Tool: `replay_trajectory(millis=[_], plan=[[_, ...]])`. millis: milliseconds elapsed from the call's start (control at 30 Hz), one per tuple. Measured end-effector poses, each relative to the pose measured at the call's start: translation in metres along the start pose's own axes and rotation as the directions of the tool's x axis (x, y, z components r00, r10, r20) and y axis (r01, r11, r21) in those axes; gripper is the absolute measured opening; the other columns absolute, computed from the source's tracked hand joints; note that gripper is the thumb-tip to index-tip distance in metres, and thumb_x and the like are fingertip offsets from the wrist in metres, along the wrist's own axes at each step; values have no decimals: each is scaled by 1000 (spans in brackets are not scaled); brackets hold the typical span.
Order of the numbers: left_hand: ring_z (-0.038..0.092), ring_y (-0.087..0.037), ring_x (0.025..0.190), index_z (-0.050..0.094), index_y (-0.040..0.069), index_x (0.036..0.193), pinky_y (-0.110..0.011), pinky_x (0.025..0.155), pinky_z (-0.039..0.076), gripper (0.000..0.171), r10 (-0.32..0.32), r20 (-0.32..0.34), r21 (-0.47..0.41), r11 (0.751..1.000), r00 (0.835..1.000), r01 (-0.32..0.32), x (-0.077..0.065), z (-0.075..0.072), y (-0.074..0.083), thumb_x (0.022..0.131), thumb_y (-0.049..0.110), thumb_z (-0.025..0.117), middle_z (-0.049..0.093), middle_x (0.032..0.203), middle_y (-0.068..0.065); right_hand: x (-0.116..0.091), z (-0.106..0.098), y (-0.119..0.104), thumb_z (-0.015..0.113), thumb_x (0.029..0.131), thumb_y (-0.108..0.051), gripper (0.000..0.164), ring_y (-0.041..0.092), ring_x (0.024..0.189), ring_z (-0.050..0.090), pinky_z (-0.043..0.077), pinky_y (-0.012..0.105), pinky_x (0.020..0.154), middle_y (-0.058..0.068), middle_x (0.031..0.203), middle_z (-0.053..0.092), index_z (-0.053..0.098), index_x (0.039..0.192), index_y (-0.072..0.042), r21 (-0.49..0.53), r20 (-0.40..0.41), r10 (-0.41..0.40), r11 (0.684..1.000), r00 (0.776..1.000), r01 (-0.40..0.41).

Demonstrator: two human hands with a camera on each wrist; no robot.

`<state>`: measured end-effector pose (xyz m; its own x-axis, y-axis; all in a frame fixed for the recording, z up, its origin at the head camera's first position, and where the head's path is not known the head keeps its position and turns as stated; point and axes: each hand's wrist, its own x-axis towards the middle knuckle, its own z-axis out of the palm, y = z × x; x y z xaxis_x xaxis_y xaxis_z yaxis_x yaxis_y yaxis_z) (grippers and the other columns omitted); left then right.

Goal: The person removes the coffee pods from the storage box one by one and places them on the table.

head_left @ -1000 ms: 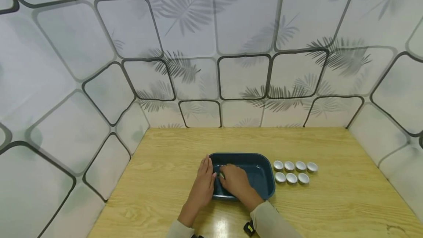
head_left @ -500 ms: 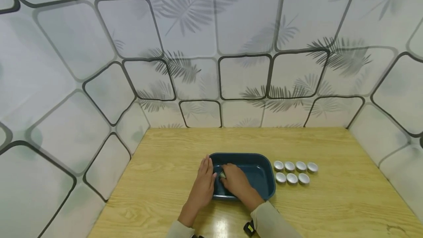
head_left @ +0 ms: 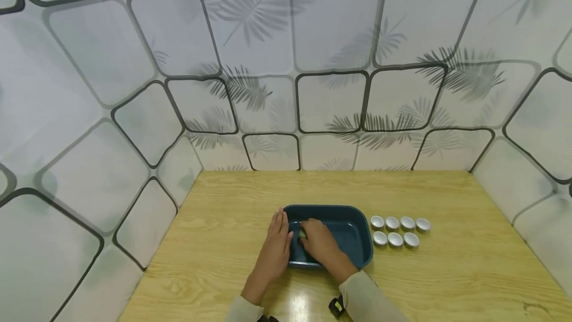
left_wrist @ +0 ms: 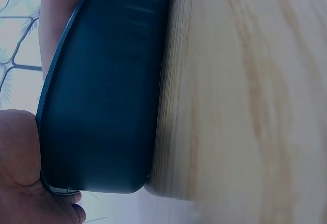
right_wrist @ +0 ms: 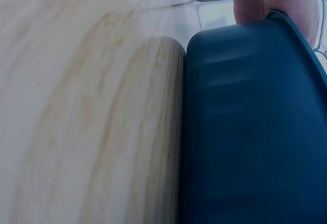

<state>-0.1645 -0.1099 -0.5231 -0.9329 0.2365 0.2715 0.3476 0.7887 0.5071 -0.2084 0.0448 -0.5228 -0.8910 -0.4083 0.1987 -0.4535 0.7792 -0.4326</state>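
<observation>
A dark blue rectangular baking dish (head_left: 353, 235) lies on the wooden table. My left hand (head_left: 273, 250) rests along its left rim, the fingers straight and close together. In the left wrist view the same hand (left_wrist: 20, 168) is against the dish's corner. Inside the dish, toward its left end, my right hand (head_left: 319, 242) curls its fingers around a small green thing (head_left: 302, 233). Most of that thing is hidden under the fingers, so I cannot tell its kind. The right wrist view shows the dish's outer wall (right_wrist: 250, 132) from low down.
Several small white cups (head_left: 395, 239) stand in two rows just right of the dish. The wooden table (head_left: 214, 222) extends around it, closed in by patterned curtain walls (head_left: 330, 103). A small dark object (head_left: 336, 307) sits by the right sleeve.
My right hand has shifted slightly inside the dish, and the visible bit of the green thing looks different. The left hand stays on the rim; the head view has tilted a little.
</observation>
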Motion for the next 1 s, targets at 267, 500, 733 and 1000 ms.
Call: replay_trajectory(millis=[267, 500, 733, 1000], plan=[[19, -44, 151, 27, -13, 154, -55, 117, 29, 54, 13, 0, 20, 1000, 1000, -13, 1, -1, 0, 110, 13, 43, 22, 163, -28, -1, -1, 1, 83, 81, -5, 29, 34, 95, 68, 56, 48, 83, 18, 99, 70, 71, 106, 5, 36, -43, 29, 999, 999, -28], [19, -43, 151, 28, -13, 154, -54, 117, 29, 54, -3, 17, 31, 1000, 1000, 2, -1, -4, 4, 110, 14, 44, 22, 163, -27, -2, -4, 1, 84, 80, -3, 31, 34, 98, 68, 56, 48, 86, 17, 102, 71, 71, 108, 3, 67, -46, 23, 998, 999, -20], [17, -41, 152, 27, -12, 155, -54, 117, 29, 55, -34, 40, 36, 999, 999, 33, -2, -6, 5, 110, 15, 44, 20, 165, -25, -2, -8, 0, 83, 82, -3, 32, 32, 100, 69, 57, 47, 84, 15, 107, 72, 71, 111, 0, 91, -15, 48, 995, 999, -46], [16, -42, 152, 27, -12, 154, -53, 117, 30, 55, -36, 48, 25, 999, 998, 35, 0, -6, 6, 110, 14, 44, 19, 164, -26, -4, -11, 4, 83, 81, 0, 30, 26, 91, 69, 57, 43, 77, 11, 102, 73, 73, 109, 0, 159, -26, 13, 987, 1000, -9]])
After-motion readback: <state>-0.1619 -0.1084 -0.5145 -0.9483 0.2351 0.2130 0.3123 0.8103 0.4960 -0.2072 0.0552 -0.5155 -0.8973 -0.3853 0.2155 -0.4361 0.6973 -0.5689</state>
